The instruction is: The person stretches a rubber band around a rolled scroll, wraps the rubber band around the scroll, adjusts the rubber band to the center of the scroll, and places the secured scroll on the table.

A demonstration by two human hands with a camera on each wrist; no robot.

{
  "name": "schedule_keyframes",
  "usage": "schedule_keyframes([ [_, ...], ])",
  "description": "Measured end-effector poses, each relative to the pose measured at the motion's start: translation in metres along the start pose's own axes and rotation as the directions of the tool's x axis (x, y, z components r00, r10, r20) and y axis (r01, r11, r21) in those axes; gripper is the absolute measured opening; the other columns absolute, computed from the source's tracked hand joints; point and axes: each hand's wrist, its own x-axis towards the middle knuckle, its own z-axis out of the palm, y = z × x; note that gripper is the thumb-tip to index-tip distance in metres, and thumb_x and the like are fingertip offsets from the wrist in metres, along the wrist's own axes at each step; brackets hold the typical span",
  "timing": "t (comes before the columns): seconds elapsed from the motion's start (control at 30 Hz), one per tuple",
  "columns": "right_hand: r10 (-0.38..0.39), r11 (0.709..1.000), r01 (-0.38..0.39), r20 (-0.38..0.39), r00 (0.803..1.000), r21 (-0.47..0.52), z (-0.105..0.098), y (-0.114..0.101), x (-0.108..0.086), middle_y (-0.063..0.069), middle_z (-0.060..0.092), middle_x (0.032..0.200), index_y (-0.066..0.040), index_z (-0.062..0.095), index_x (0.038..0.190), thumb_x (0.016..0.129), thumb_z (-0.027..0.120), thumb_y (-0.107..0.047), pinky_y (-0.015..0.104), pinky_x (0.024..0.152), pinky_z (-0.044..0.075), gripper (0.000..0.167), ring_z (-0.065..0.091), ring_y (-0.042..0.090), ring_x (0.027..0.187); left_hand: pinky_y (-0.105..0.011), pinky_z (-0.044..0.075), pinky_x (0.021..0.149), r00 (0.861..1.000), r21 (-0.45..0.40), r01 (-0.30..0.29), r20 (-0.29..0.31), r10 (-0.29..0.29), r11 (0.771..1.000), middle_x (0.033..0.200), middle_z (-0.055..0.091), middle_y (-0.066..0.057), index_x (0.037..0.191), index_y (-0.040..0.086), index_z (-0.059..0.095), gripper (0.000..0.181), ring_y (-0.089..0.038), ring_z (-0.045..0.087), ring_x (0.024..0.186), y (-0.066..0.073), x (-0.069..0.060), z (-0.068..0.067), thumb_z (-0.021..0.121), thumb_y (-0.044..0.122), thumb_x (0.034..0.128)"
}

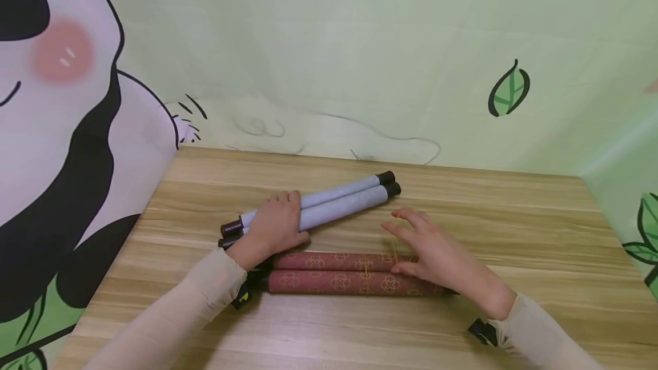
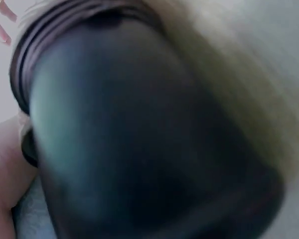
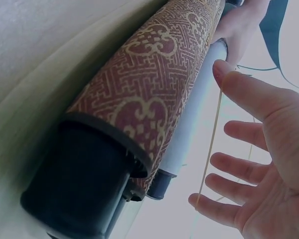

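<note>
Caps first, dark ones, at the left end of two pale blue rolls, which slant off to the far right across the wooden table. Over them lies the left hand, fingers bent over the far side, thumb out on the near side: gripping, and a firm downward hold should stop the pair rolling. Nearer, two red patterned rolls lie side by side, a thin yellowish band across them. And now right, the delicate bit! A stretched elastic runs taut from thumb tip to little finger of the right hand, its fingers spread wide over the red pair's right part; whether the thumb touches red, I can't tell. My call: spread evenly, no further than needed, because a loop perched on the fingertips could ping off. Seat it slightly deeper, hold it square, and ease the tension slowly. Careful at the red pair's black end cap: a snag there may twist it!
</note>
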Motion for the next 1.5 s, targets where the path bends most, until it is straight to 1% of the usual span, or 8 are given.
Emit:
schedule_keyframes([
  [0.17,0.007,1.0,-0.007,-0.002,1.0,-0.008,-0.001,0.001,-0.001,0.02,0.047,0.146,-0.013,0.052,0.143,0.073,0.085,-0.039,0.053,0.101,0.051,0.082,0.051,0.039,0.131,-0.043,0.057,0.067,1.0,0.057,0.013,-0.024,-0.012,0.998,0.091,0.063,-0.018,0.106,-0.004,0.055,0.071,-0.031,0.063,0.079,-0.001,-0.001,-0.001,0.082,0.051,0.0696],
  [0.33,0.014,1.0,-0.014,-0.021,1.0,-0.008,-0.002,0.005,-0.001,0.022,0.042,0.15,-0.014,0.047,0.147,0.072,0.085,-0.036,0.051,0.099,0.052,0.087,0.051,0.042,0.131,-0.045,0.056,0.071,0.998,0.037,-0.002,-0.065,0.005,0.999,0.092,0.062,-0.015,0.107,-0.002,0.056,0.07,-0.032,0.063,0.083,-0.004,-0.002,-0.004,0.085,0.047,0.0663],
  [0.47,0.015,1.0,-0.015,-0.08,0.997,0.0,-0.004,0.011,0.0,0.024,0.037,0.153,-0.011,0.047,0.146,0.071,0.087,-0.031,0.05,0.098,0.054,0.088,0.05,0.043,0.13,-0.044,0.054,0.073,0.995,0.038,-0.028,-0.09,0.032,0.999,0.094,0.063,-0.014,0.109,0.0,0.055,0.072,-0.03,0.063,0.085,-0.006,-0.003,-0.007,0.087,0.047,0.0641],
  [0.6,0.022,1.0,-0.019,-0.152,0.988,0.022,-0.004,0.016,0.0,0.026,0.035,0.153,-0.01,0.048,0.145,0.07,0.089,-0.027,0.056,0.101,0.05,0.087,0.044,0.046,0.134,-0.044,0.055,0.075,0.993,0.037,-0.038,-0.108,0.042,0.999,0.095,0.064,-0.014,0.111,0.0,0.055,0.075,-0.03,0.063,0.086,-0.005,-0.006,-0.015,0.087,0.047,0.0633],
  [1.0,0.123,0.988,-0.092,-0.268,0.956,0.126,-0.006,0.023,0.003,0.026,0.026,0.158,-0.016,0.04,0.151,0.063,0.093,-0.023,0.06,0.094,0.052,0.102,0.04,0.053,0.135,-0.044,0.055,0.08,0.979,-0.018,-0.097,-0.183,0.092,0.995,0.101,0.066,-0.014,0.12,0.001,0.055,0.078,-0.03,0.066,0.09,0.0,-0.019,-0.033,0.088,0.043,0.0633],
  [1.2,0.176,0.971,-0.111,-0.318,0.932,0.212,-0.005,0.026,0.001,0.022,0.025,0.16,-0.019,0.042,0.15,0.062,0.093,-0.021,0.065,0.099,0.047,0.102,0.036,0.052,0.138,-0.043,0.054,0.08,0.97,-0.03,-0.145,-0.201,0.136,0.989,0.105,0.065,-0.012,0.121,0.003,0.054,0.079,-0.027,0.065,0.094,0.004,-0.025,-0.039,0.088,0.042,0.0626],
  [1.33,0.195,0.952,-0.097,-0.332,0.923,0.291,-0.007,0.026,0.001,0.021,0.027,0.16,-0.017,0.045,0.148,0.062,0.093,-0.018,0.065,0.103,0.043,0.098,0.035,0.047,0.141,-0.042,0.054,0.082,0.962,-0.052,-0.184,-0.216,0.168,0.982,0.107,0.065,-0.011,0.122,0.004,0.054,0.078,-0.026,0.064,0.099,0.004,-0.028,-0.04,0.087,0.042,0.0637],
  [1.5,0.2,0.922,-0.062,-0.332,0.922,0.382,-0.008,0.024,-0.001,0.014,0.03,0.16,-0.017,0.047,0.147,0.062,0.092,-0.011,0.055,0.104,0.04,0.096,0.038,0.038,0.14,-0.042,0.054,0.087,0.953,-0.049,-0.225,-0.219,0.21,0.973,0.111,0.065,-0.011,0.124,0.003,0.054,0.077,-0.026,0.064,0.103,0.003,-0.029,-0.041,0.086,0.042,0.066],
])
